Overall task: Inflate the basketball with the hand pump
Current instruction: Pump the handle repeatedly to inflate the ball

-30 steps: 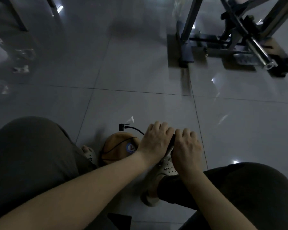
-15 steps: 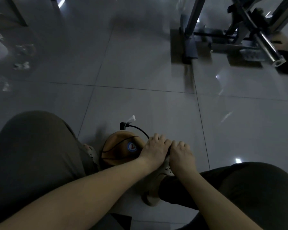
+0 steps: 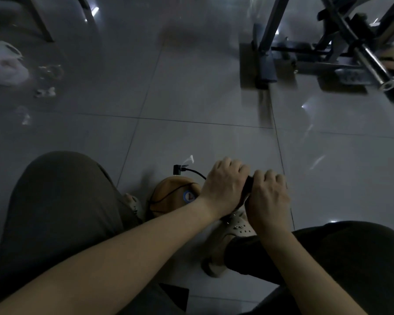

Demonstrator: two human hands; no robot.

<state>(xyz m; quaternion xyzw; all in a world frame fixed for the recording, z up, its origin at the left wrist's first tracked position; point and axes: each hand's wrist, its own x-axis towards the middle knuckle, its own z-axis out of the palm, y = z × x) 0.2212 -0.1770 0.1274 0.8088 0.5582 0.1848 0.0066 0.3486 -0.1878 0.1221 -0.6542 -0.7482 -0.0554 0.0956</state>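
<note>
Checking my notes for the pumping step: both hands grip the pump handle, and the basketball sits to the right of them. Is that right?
Not quite. In the head view the left hand and the right hand both grip the pump handle, but the basketball sits to the left of them, not to the right.

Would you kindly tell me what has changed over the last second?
The left hand and right hand, both gripping the pump handle, pushed it down, then drew it back up. The basketball and hose stayed put.
</note>
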